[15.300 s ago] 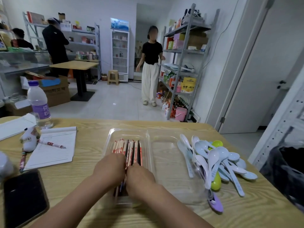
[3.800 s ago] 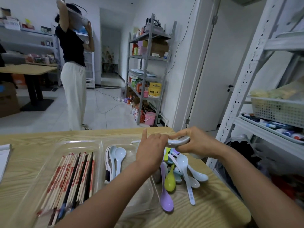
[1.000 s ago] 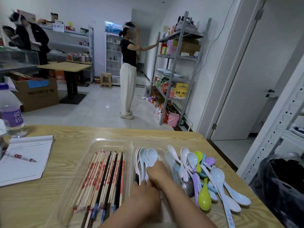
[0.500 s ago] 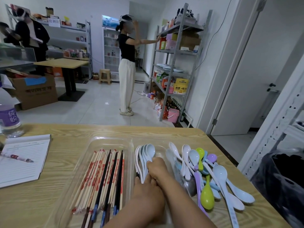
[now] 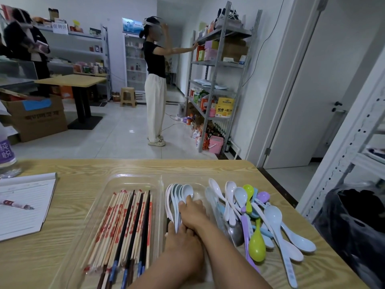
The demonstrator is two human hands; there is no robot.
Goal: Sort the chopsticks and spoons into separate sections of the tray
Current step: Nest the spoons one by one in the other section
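Both hands sit low in the frame's centre: the right hand [image 5: 192, 213] lies flat-fingered on the nested spoons [image 5: 177, 197] in the tray [image 5: 135, 178], likely squaring them up, while the left hand [image 5: 183, 247] rests beside (grip unclear). Chopsticks [image 5: 125, 230] fill the left section; the loose spoons [image 5: 260, 215] wait lower right.

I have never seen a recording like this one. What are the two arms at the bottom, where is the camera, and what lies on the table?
There is no machine here. A person wears one camera on the head, looking forward and down. Both arms are that person's. The left hand and right hand rest on a row of spoons in the right section of a clear tray; whether they grip any is hidden. Chopsticks fill its left section. Loose spoons lie to the right, a notebook to the left.
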